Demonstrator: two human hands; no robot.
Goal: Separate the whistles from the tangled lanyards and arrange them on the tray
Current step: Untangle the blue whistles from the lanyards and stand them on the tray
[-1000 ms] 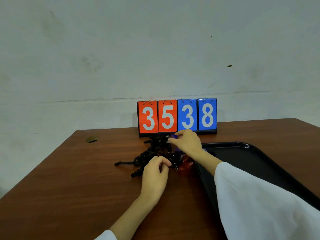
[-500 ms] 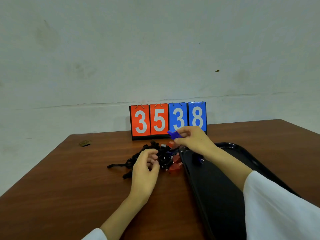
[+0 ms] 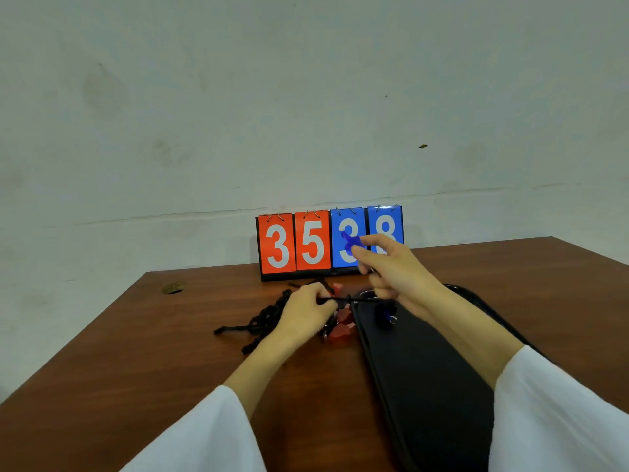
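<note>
Small blue plastic whistle (image 3: pixel 350 241) pinched in right hand (image 3: pixel 391 272) fingertips, raised above smooth brown wood table (image 3: pixel 136 352). Left hand (image 3: pixel 306 313) pinching a taut black woven cord (image 3: pixel 360 300) by the knotty lanyard heap (image 3: pixel 267 318); chunky red whistles (image 3: pixel 342 332) just beside glossy black tray (image 3: pixel 425 386).

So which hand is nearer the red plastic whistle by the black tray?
Left. The left hand grips black lanyards beside the red whistle; the right hand, pinching a blue whistle, hovers behind.

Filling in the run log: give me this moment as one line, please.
right hand pinches blue whistle aloft | left hand holds lanyard tangle | red whistles beside tray
</note>
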